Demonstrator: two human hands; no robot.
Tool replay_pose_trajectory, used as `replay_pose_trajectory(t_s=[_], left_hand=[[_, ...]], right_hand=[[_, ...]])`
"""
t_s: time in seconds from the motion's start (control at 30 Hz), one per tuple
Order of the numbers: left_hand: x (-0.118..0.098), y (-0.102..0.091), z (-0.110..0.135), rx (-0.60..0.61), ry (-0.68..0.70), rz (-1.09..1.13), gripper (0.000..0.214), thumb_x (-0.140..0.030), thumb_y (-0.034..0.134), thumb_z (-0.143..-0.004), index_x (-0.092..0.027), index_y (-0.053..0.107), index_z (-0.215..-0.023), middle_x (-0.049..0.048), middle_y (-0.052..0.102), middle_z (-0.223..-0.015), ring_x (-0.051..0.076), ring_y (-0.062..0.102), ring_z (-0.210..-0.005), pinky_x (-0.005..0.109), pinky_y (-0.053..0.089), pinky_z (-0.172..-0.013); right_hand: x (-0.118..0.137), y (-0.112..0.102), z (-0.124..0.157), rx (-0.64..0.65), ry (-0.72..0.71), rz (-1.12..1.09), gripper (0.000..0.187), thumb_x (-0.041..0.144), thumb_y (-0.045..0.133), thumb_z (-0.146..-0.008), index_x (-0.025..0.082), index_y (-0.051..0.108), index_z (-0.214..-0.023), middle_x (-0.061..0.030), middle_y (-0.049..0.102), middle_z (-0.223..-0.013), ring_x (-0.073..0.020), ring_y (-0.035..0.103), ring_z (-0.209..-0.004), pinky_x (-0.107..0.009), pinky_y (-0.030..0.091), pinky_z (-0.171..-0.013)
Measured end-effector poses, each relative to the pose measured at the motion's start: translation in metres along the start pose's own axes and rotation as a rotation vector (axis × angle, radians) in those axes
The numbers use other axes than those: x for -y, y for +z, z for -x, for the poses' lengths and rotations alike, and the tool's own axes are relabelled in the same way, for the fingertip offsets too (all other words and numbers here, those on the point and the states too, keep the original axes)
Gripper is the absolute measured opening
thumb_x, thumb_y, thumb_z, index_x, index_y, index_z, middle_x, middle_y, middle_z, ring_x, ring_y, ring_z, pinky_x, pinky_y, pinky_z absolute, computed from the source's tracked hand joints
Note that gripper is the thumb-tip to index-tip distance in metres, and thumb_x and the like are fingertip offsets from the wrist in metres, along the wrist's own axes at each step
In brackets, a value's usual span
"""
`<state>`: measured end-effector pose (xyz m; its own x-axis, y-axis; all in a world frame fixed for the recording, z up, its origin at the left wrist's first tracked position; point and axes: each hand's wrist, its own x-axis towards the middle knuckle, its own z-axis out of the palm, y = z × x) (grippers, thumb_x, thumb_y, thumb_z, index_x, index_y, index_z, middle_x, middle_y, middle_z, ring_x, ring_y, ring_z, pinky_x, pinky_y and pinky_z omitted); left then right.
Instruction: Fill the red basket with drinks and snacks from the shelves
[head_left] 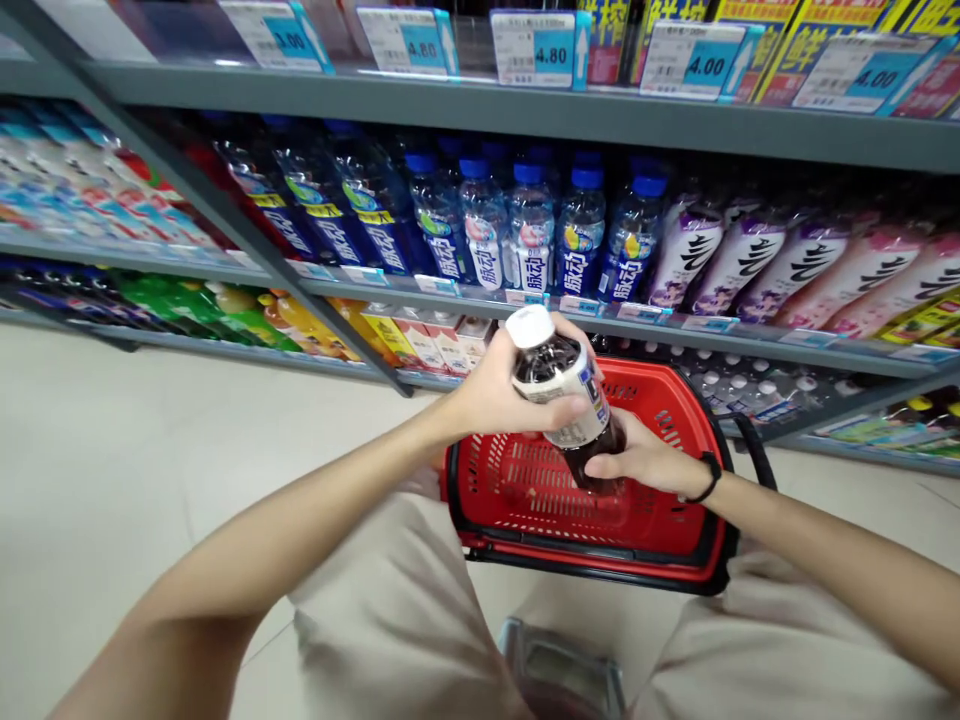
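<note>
You hold the bottle (570, 380) with both hands, tilted, just above the red basket (600, 562) that stands on the floor in front of the shelf (525, 108). Your left hand (495, 395) is closed around the upper part, the thumb across the label and the fingers behind it, just under the white cap (529, 325). Your right hand (637, 458) is wrapped around the lower end, where the dark drink shows through.

The grip looks secure to me, because the two hands share the weight. Keep the left hand on the body of the bottle and not on the cap (a cap can turn in the fingers). Let the right hand carry the bottom, and bring the bottle low over the mesh floor of the basket before you loosen any finger, so it does not fall and roll. The basket looks empty, so the bottle can lie flat there. Mind the rim on your side; the bottom end is close to it.
</note>
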<state>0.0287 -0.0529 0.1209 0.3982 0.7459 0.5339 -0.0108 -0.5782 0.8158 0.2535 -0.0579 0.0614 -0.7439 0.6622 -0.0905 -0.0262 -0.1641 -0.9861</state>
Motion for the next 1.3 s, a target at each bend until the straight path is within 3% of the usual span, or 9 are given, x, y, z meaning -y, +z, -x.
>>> replay_pose_trajectory(t_s=[0.17,0.4,0.57,0.67,0.73,0.83,1.0,1.13,1.3], left_hand=[[0.001,0.003,0.001,0.078,0.029,-0.059,0.039,-0.027,0.082,-0.072,-0.018,0.065,-0.106,0.0072,0.075,-0.097,0.02,0.073,-0.088,0.033,0.061,-0.083],[0.005,0.002,0.0,0.04,-0.017,-0.023,0.035,-0.026,0.081,-0.078,-0.016,0.065,-0.108,0.0101,0.076,-0.103,0.021,0.074,-0.093,0.033,0.06,-0.084],[0.013,0.004,-0.007,-0.119,-0.155,-0.178,0.037,-0.038,0.085,-0.078,-0.015,0.066,-0.1,0.0084,0.075,-0.098,0.022,0.071,-0.091,0.036,0.059,-0.085],[0.021,0.008,-0.008,-0.194,-0.287,-0.314,0.041,-0.045,0.087,-0.076,-0.014,0.069,-0.094,0.0073,0.074,-0.092,0.021,0.068,-0.082,0.036,0.058,-0.077],[0.022,0.013,-0.007,-0.183,-0.318,-0.344,0.038,-0.045,0.087,-0.076,-0.014,0.07,-0.091,0.0063,0.073,-0.087,0.021,0.067,-0.078,0.034,0.056,-0.073],[0.016,0.021,-0.005,-0.126,-0.329,-0.379,0.035,-0.044,0.084,-0.077,-0.015,0.071,-0.091,0.0056,0.074,-0.085,0.021,0.069,-0.078,0.034,0.055,-0.072],[0.013,0.024,-0.004,-0.044,-0.355,-0.474,0.031,-0.043,0.081,-0.077,-0.016,0.074,-0.091,0.0047,0.077,-0.087,0.021,0.071,-0.08,0.034,0.054,-0.076],[0.021,0.022,-0.003,0.03,-0.358,-0.485,0.031,-0.043,0.082,-0.076,-0.016,0.074,-0.087,0.003,0.077,-0.084,0.019,0.07,-0.076,0.03,0.052,-0.07],[0.026,0.024,0.002,0.071,-0.319,-0.497,0.026,-0.035,0.082,-0.074,-0.017,0.074,-0.089,0.0014,0.077,-0.081,0.017,0.07,-0.073,0.027,0.051,-0.068]], right_hand=[[-0.008,0.002,-0.002,0.017,-0.03,0.101,0.075,0.047,0.095,-0.072,0.019,0.06,-0.132,-0.0102,0.07,-0.133,-0.0252,0.068,-0.121,-0.043,0.052,-0.111],[-0.01,0.005,-0.005,-0.212,-0.138,0.292,0.062,0.046,0.093,-0.074,0.019,0.065,-0.121,-0.008,0.073,-0.124,-0.0246,0.069,-0.114,-0.041,0.053,-0.108],[-0.01,-0.001,-0.01,-0.456,-0.097,0.528,0.069,0.054,0.091,-0.075,0.02,0.062,-0.127,-0.0108,0.072,-0.127,-0.0274,0.068,-0.116,-0.045,0.051,-0.109],[-0.017,-0.008,-0.014,-0.515,-0.031,0.572,0.072,0.056,0.09,-0.075,0.02,0.059,-0.129,-0.0123,0.072,-0.127,-0.0287,0.069,-0.115,-0.046,0.053,-0.107],[-0.024,-0.013,-0.015,-0.47,-0.026,0.537,0.073,0.053,0.089,-0.076,0.019,0.055,-0.131,-0.013,0.07,-0.129,-0.0282,0.068,-0.116,-0.046,0.053,-0.107],[-0.032,-0.018,-0.015,-0.289,-0.054,0.477,0.075,0.042,0.089,-0.078,0.018,0.05,-0.138,-0.0138,0.067,-0.138,-0.0271,0.066,-0.124,-0.046,0.05,-0.113],[-0.038,-0.023,-0.016,-0.02,-0.027,0.426,0.065,0.036,0.09,-0.077,0.017,0.062,-0.132,-0.0137,0.07,-0.138,-0.0291,0.067,-0.126,-0.05,0.048,-0.118],[-0.04,-0.028,-0.02,0.06,-0.014,0.402,0.06,0.036,0.091,-0.076,0.019,0.068,-0.129,-0.0094,0.075,-0.131,-0.0293,0.067,-0.129,-0.051,0.047,-0.121],[-0.043,-0.03,-0.024,0.037,-0.039,0.399,0.05,0.036,0.091,-0.076,0.015,0.074,-0.119,-0.0106,0.076,-0.127,-0.0286,0.071,-0.12,-0.049,0.051,-0.116]])
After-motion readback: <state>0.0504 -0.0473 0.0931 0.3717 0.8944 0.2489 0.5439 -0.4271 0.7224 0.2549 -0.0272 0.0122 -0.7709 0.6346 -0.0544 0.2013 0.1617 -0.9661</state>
